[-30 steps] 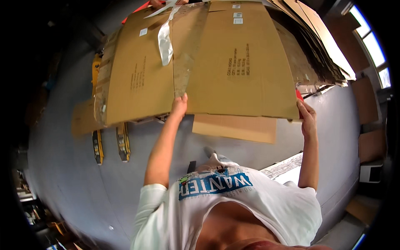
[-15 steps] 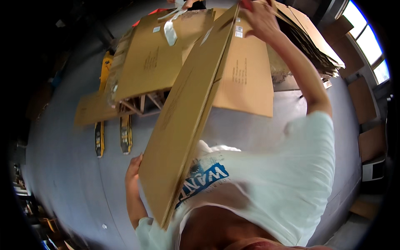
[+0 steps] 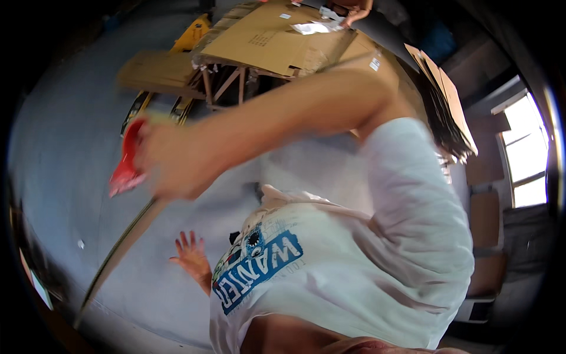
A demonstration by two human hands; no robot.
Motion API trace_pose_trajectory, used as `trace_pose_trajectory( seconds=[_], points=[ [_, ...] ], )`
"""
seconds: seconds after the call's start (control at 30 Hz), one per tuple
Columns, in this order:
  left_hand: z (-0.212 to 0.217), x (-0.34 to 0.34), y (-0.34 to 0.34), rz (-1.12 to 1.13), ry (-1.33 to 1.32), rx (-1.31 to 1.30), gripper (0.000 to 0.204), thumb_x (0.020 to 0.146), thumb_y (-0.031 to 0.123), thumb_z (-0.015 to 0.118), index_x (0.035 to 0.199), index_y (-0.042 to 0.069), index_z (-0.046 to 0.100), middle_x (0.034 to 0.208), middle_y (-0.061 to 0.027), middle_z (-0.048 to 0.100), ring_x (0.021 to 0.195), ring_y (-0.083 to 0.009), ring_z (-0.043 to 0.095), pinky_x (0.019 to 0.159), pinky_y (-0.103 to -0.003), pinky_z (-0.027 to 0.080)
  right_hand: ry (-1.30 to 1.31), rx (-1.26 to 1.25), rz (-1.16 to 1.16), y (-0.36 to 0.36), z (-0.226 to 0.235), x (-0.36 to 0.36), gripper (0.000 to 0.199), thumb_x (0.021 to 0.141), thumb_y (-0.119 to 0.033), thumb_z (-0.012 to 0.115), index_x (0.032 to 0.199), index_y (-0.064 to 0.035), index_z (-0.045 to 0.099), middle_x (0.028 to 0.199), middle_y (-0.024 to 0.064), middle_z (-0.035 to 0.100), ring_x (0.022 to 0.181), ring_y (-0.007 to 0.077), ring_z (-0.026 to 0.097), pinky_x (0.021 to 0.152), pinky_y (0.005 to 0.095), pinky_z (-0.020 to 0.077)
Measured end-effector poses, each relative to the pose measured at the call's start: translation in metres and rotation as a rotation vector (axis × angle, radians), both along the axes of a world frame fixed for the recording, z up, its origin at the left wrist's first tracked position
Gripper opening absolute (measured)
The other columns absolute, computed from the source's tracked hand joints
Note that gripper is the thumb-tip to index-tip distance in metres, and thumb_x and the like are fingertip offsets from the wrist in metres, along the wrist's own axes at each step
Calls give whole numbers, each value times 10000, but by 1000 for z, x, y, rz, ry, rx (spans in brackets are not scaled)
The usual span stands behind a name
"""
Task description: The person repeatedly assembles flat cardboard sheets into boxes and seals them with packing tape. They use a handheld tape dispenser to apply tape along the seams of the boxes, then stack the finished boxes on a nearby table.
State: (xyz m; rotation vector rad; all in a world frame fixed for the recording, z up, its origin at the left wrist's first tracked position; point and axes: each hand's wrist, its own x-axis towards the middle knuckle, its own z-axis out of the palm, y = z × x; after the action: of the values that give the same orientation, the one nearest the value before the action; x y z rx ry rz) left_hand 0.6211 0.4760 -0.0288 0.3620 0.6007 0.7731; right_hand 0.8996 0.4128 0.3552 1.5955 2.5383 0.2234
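My right arm reaches across my chest to the left, blurred by motion. My right hand (image 3: 174, 159) is closed around a red hand tool (image 3: 127, 159) with a jagged lower edge; its exact kind is too blurred to make out. Below the same hand, a flattened cardboard box (image 3: 118, 255) hangs nearly edge-on, its upper end meeting my fingers and its lower end slanting to the lower left. My left hand (image 3: 193, 256) is open, fingers spread, apart from the cardboard and holding nothing.
Ahead, flat cardboard boxes (image 3: 253, 44) lie on a wooden frame (image 3: 224, 85), beside a yellow pallet jack (image 3: 191, 32). A co-worker's hand (image 3: 356, 15) is near a white strip (image 3: 318, 27). More cardboard sheets (image 3: 442, 94) are stacked at right, near a window (image 3: 525, 147).
My right hand has swung from the far top to the left, carrying the red tool and the cardboard's upper end. My left hand has let go of the cardboard and opened.
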Motion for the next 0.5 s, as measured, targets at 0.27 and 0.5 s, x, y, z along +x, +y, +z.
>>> trace_pose_trajectory(
  seconds=[0.27,0.5],
  points=[
    [129,108,-75,196,365,261,759,941,595,447,1461,74,261,1456,-156,365,1293,-340,450,978,-512,456,172,-237,123,48,-224,-53,258,785,-276,600,959,-148,741,1034,139,684,1054,320,596,978,598,339],
    [1,83,-20,523,736,10,407,991,336,484,1095,-58,486,1007,-135,596,787,-232,674,576,-349,598,122,-403,234,95,-361,-84,251,778,-344,669,937,-170,754,1094,152,622,1088,290,551,933,589,327]
  ],
)
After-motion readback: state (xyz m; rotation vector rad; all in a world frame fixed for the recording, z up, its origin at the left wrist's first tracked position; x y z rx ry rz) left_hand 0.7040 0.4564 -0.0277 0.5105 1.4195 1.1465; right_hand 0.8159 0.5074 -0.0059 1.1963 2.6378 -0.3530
